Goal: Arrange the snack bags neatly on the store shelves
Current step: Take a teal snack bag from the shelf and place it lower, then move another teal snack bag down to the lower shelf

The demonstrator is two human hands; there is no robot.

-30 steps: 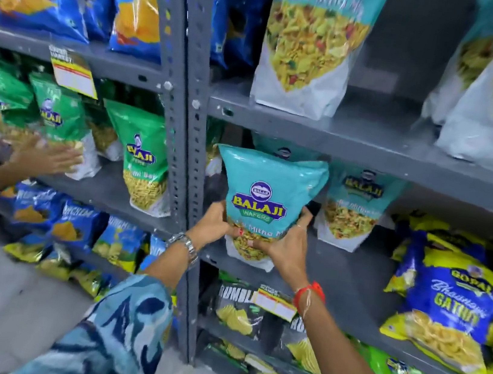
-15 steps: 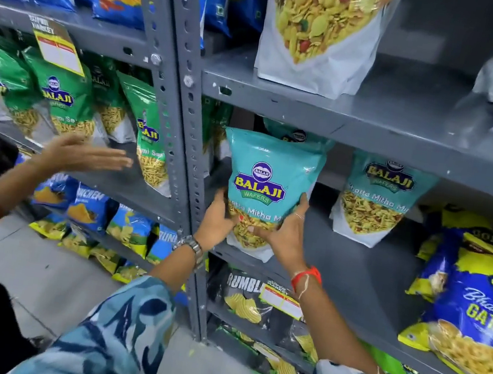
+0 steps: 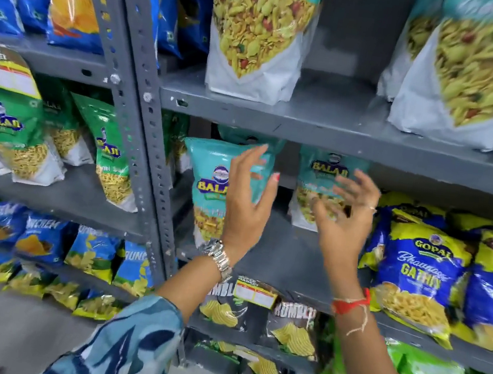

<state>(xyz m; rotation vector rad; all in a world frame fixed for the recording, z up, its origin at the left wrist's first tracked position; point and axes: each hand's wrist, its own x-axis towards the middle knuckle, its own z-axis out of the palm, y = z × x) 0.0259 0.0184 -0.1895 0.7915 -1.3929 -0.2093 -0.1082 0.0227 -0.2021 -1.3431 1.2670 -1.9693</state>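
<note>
A teal Balaji snack bag (image 3: pixel 208 178) stands upright on the grey middle shelf (image 3: pixel 286 256), near the shelf's left post. My left hand (image 3: pixel 246 202) hovers in front of it with fingers spread, holding nothing. My right hand (image 3: pixel 345 219) is open too, raised in front of a second teal Balaji bag (image 3: pixel 326 172) that stands further back and to the right. Both hands are blurred by motion. Another teal bag top (image 3: pixel 245 137) shows behind the first one.
Blue and yellow Gopal bags (image 3: pixel 417 268) fill the shelf's right side. Large teal mix bags (image 3: pixel 254 29) stand on the shelf above, black chip bags (image 3: pixel 291 329) below. Green Balaji bags (image 3: pixel 11 134) and blue bags (image 3: pixel 38 240) fill the left rack behind a grey post (image 3: pixel 150 141).
Both hands have let go of the teal Balaji bag, which now stands on the shelf, and have lifted with fingers spread. Another person's hand at the left rack is out of view.
</note>
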